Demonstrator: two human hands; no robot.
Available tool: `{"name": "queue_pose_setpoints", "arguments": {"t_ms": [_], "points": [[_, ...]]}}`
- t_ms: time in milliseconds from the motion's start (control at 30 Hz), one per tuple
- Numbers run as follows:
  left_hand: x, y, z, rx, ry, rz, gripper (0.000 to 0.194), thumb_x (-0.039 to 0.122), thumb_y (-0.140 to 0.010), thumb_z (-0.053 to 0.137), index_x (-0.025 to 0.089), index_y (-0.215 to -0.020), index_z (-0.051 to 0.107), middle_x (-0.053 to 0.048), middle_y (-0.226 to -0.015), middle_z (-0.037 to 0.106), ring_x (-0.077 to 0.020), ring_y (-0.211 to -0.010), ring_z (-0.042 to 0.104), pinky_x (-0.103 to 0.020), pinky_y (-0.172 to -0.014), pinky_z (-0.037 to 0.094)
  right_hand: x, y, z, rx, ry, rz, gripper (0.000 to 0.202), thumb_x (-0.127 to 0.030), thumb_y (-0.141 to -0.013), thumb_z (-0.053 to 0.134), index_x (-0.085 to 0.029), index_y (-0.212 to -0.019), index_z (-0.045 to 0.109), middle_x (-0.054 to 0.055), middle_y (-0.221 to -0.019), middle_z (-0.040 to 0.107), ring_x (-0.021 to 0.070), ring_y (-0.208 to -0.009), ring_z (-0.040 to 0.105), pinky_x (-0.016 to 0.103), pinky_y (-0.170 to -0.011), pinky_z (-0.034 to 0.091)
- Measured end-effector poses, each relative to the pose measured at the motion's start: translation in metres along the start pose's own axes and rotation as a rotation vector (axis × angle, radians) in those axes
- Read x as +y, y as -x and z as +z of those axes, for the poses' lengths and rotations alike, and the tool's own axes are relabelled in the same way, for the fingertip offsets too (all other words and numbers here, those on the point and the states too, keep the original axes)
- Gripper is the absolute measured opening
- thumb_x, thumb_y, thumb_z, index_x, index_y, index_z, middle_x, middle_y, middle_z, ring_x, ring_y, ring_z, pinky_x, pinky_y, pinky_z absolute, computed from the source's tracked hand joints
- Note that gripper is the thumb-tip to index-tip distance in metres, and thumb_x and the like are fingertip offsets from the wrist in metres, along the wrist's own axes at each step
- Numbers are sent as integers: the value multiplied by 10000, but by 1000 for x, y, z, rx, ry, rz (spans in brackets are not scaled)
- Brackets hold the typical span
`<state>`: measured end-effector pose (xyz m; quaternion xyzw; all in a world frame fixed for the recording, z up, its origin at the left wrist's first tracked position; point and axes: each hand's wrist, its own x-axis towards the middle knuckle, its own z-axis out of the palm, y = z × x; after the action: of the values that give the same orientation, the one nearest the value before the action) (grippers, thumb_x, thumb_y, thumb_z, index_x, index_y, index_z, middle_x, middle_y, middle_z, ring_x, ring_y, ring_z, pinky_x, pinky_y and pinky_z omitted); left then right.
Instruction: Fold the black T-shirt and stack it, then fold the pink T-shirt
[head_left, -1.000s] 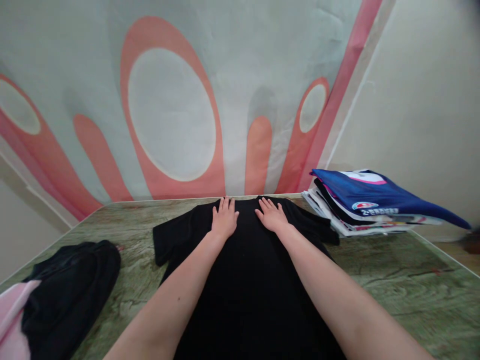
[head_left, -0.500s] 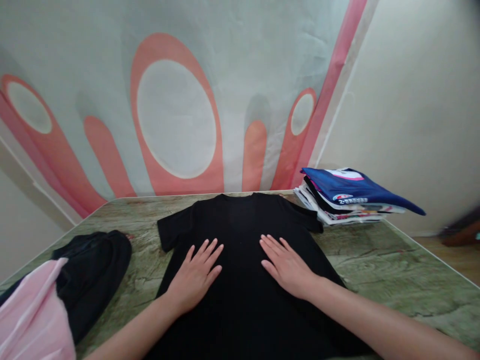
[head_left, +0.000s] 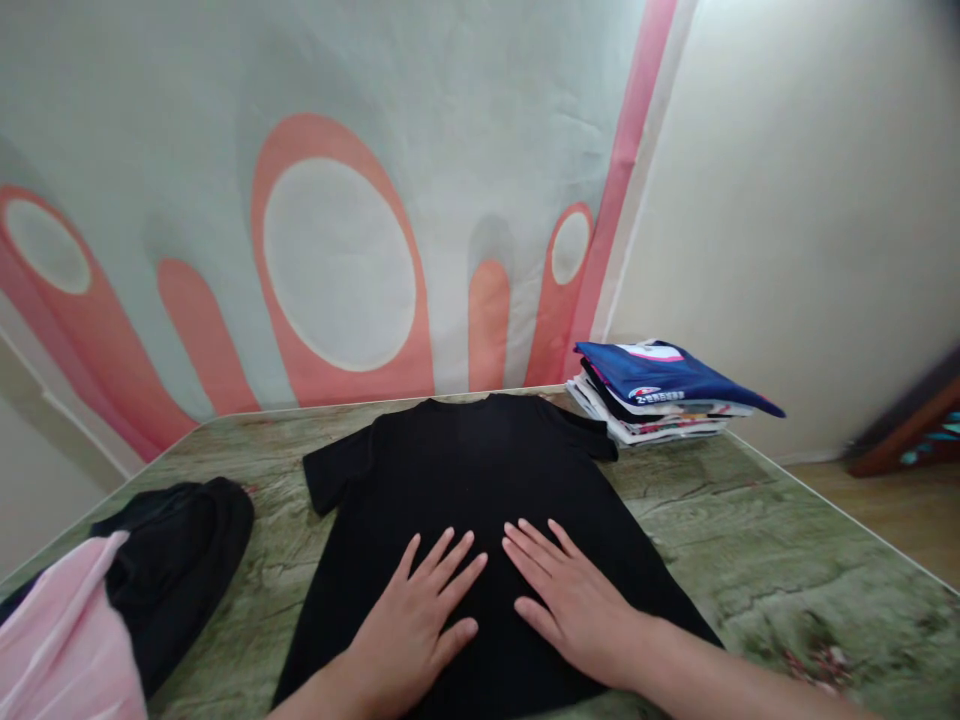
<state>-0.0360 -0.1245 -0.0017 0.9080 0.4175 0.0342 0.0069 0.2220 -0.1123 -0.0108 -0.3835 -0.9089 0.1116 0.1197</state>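
Left hand (head_left: 411,632) and right hand (head_left: 576,608) lie flat on a shirt (head_left: 469,485), likely light, limp; its eleven and one o'clock shoulders (head_left: 386,432) suit gripping.

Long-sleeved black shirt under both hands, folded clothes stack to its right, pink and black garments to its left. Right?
Sleeves are wrong: the head view shows a short-sleeved black T-shirt. It does lie under the left hand and right hand, folded clothes stack to its right, pink garment and black garment to its left.
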Motion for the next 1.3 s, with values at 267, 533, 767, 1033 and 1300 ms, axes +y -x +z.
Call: {"name": "queue_pose_setpoints", "arguments": {"t_ms": [267,533,767,1033,1300], "points": [[-31,87,0,-11,-76,-74,603,486,-945,409,384,-1478,146,42,-1517,276,-241,-1372,322,-435,-1125,248,57,90,-2,84,92,276,603,-415,-961,374,-321,-1497,115,-3,-1539,226,230,-1410,216,483,-1144,236],[-75,29,-40,-246,194,-177,506,573,-905,417,422,-1388,401,38,-1480,360,-234,-1299,440,-355,-1034,394,55,8,-35,-83,33,232,539,-435,-873,526,-224,-1367,487,98,-1432,439,302,-1329,381,490,-1082,332],[-92,-118,4,4,28,-415,552,536,-953,287,293,-1446,341,-64,-1531,259,-303,-1405,222,-602,-1069,206,60,-145,14,106,31,126,572,-474,-949,352,-196,-1449,334,87,-1512,301,246,-1405,231,499,-1124,203],[-164,-85,37,101,-69,-516,556,544,-957,246,302,-1451,330,-30,-1534,269,-297,-1402,231,-539,-1089,209,164,-124,15,212,181,401,559,-461,-966,305,-141,-1413,402,120,-1484,352,241,-1387,279,447,-1117,229],[-171,-87,40,172,-96,-511,549,422,-973,259,127,-1415,395,-126,-1507,314,-280,-1394,260,-451,-1104,245,162,-119,18,358,171,252,430,-290,-957,333,-160,-1321,522,104,-1400,482,213,-1335,378,420,-1108,280]]}}
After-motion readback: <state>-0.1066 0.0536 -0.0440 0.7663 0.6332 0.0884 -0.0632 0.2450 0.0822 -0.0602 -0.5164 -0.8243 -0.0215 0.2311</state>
